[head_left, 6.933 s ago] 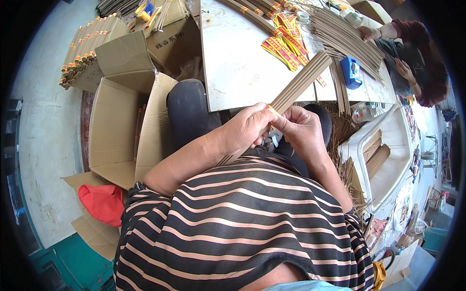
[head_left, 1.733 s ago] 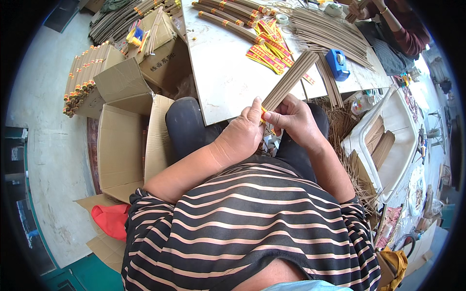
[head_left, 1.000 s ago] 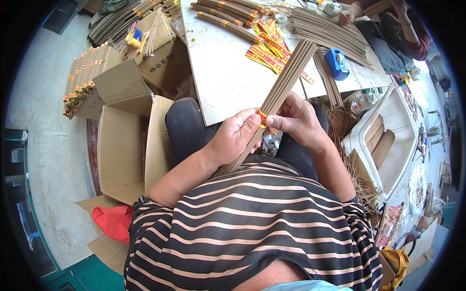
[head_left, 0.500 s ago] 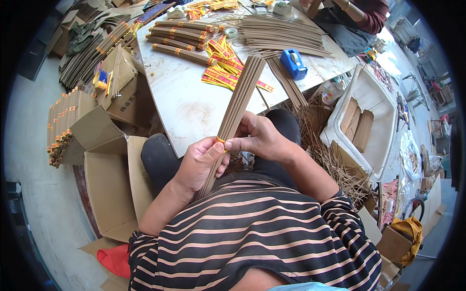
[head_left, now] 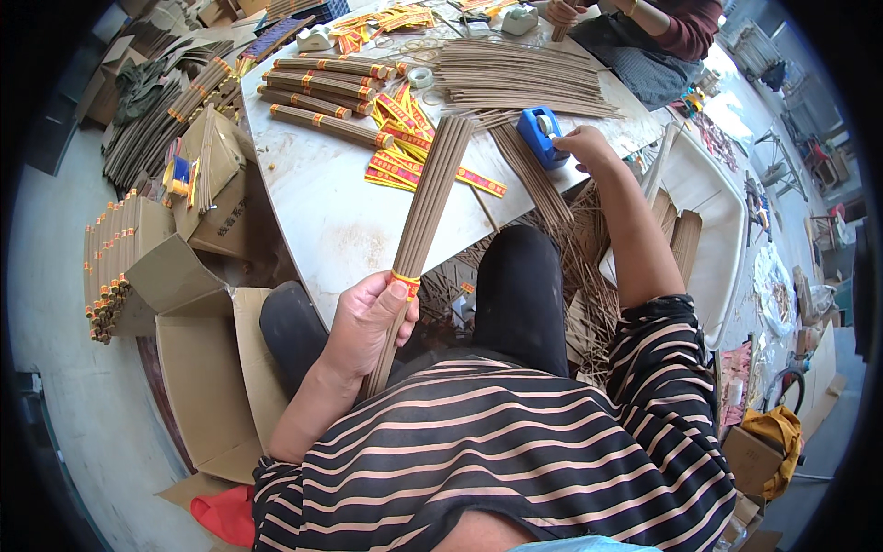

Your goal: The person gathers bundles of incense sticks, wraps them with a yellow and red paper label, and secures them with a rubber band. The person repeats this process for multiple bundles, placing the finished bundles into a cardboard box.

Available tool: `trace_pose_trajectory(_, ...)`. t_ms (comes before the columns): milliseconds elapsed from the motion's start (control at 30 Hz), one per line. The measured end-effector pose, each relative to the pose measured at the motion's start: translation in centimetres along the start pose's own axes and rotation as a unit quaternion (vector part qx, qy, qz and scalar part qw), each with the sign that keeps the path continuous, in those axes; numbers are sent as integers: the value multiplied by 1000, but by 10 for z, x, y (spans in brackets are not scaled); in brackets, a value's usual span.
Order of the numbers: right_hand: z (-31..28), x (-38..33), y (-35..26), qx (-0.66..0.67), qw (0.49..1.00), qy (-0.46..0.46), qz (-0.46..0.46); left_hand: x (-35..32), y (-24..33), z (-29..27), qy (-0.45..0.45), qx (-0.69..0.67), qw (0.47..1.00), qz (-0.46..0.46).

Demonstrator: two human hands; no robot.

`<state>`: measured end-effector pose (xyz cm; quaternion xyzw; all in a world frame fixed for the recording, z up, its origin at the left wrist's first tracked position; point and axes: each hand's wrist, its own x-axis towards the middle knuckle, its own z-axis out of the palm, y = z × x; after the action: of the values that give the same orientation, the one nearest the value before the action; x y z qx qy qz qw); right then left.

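My left hand grips a long brown bundle of incense sticks, with the thumb pressed on a yellow band near its lower end. The bundle slants up and away over the white table. My right hand is stretched out to the blue tape dispenser at the table's right edge and touches it. Yellow and red paper labels lie under the bundle's tip. Several banded bundles lie in a row at the far left of the table.
Loose sticks are spread across the far table. Another person's arm works at the far side. Open cardboard boxes and stacked bundles stand on the floor at left. A white tray with sticks sits at right.
My right hand has let go of the bundle and reached out to the blue tape dispenser. My left hand now holds the bundle alone. The view has tilted further over the table.
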<state>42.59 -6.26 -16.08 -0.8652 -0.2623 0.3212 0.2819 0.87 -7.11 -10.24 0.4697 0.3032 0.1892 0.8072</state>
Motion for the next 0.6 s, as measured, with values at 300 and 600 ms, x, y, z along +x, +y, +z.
trace_pose_trajectory(300,3,15,-2,163,980,-36,107,9,-6,-2,10,-22,1000,-15)
trace_pose_trajectory(600,9,-2,27,425,903,-51,14,8,-9,-6,11,-23,1000,-14)
